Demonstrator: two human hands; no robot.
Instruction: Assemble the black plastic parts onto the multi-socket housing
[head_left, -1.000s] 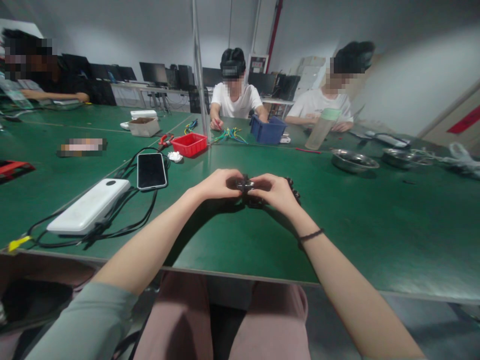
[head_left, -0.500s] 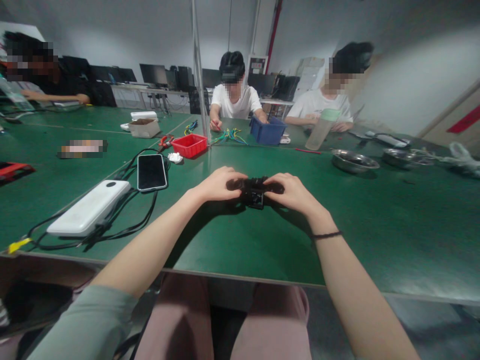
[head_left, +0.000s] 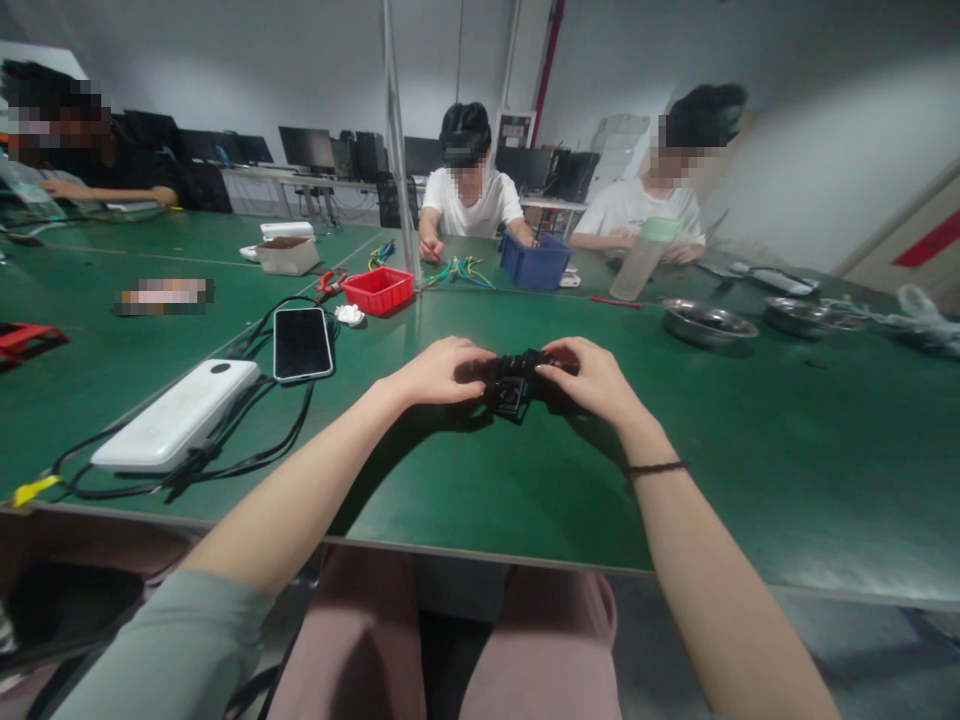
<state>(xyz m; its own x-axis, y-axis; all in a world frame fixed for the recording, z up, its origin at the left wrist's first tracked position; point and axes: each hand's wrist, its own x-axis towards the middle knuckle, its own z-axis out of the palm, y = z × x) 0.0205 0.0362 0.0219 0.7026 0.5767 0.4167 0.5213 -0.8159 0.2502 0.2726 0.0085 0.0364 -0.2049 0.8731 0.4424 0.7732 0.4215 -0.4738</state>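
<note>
Between my hands, low over the green table [head_left: 480,480], is a black device [head_left: 512,392] with a square, glossy block at its near middle. Its exact kind I cannot make out. My left hand [head_left: 448,368] grips its left end, thumb on the near side and fingers curled over the far side. At the other end my right hand [head_left: 589,372] pinches its dark right part between thumb and fingers. Parts of the device are covered by my fingers.
Left of me lie a phone [head_left: 302,344], a white power bank [head_left: 180,415] and black cables [head_left: 255,460]. Farther off stand a red bin [head_left: 379,292], a blue bin [head_left: 536,262], a bottle [head_left: 643,262] and a metal bowl [head_left: 709,325]. Several people sit around the table.
My right hand has shifted slightly right and up on the device. The square block is turned a little, tilting its near edge. My left hand has hardly moved.
</note>
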